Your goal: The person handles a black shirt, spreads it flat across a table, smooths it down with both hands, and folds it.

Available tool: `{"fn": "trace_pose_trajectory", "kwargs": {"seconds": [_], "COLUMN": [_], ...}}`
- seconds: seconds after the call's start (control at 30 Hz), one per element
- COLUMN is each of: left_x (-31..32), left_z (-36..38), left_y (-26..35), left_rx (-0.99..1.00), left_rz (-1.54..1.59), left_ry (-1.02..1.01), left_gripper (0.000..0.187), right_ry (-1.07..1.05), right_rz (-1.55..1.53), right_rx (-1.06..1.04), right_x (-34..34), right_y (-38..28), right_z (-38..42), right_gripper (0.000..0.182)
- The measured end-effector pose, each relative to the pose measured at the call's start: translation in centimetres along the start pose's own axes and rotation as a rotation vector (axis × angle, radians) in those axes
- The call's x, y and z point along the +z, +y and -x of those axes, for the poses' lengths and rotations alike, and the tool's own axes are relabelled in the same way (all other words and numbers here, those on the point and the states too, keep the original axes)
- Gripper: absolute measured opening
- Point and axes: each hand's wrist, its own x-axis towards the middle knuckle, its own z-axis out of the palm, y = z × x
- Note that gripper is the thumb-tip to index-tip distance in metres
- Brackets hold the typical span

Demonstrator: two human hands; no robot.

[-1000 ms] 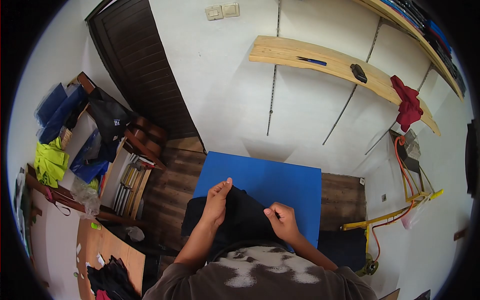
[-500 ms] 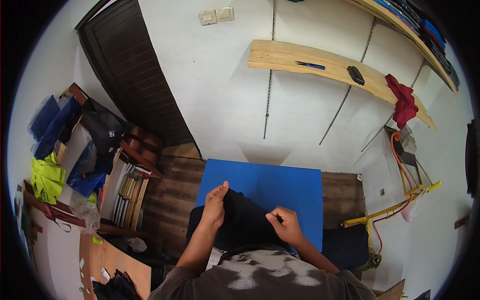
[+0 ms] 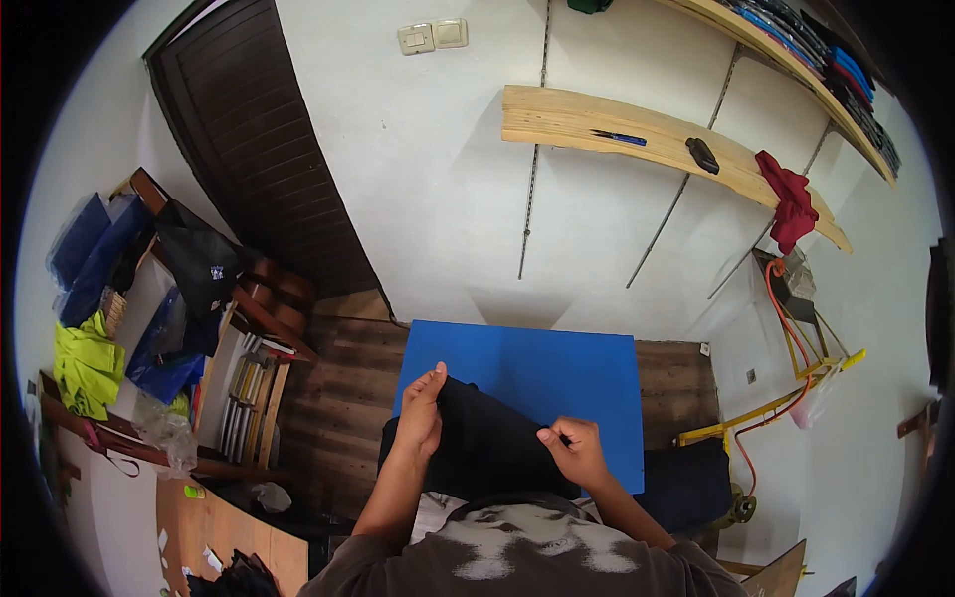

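Observation:
A piece of black cloth [image 3: 487, 438] is stretched between my two hands, over the near part of a blue tabletop [image 3: 537, 363]. My left hand [image 3: 422, 413] pinches its upper left corner between thumb and fingers. On the other side, my right hand [image 3: 577, 448] is closed on the cloth's right edge, thumb pointing left. The lower part of the cloth drops close to my body, and more dark fabric shows left of my left wrist.
A wooden wall shelf [image 3: 567, 119] holds a blue pen-like tool [image 3: 619, 136], a black case [image 3: 702, 155] and a red cloth [image 3: 789, 204]. At left, a rack carries bags and a lime-green cloth [image 3: 88, 366]. A brown table [image 3: 239, 522] stands lower left.
The view has shifted slightly. Both hands keep their hold on the black cloth, which looks a little flatter and more taut between them.

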Motion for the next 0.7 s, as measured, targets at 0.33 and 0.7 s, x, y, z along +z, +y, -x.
{"fn": "trace_pose_trajectory", "kwargs": {"seconds": [0.33, 0.7], "left_x": [-0.6, 2.8], "left_z": [0.7, 2.6], "left_y": [0.9, 0.1], "left_rx": [-0.038, 0.146], "left_rz": [0.018, -0.048], "left_ry": [-0.030, 0.099], "left_gripper": [0.024, 0.028], "right_ry": [-0.048, -0.159], "right_rz": [-0.036, -0.123], "right_rx": [-0.038, -0.094], "right_x": [-0.8, -4.9], "right_y": [-0.5, 2.4], "right_z": [1.0, -1.0], "right_gripper": [0.031, 0.031]}}
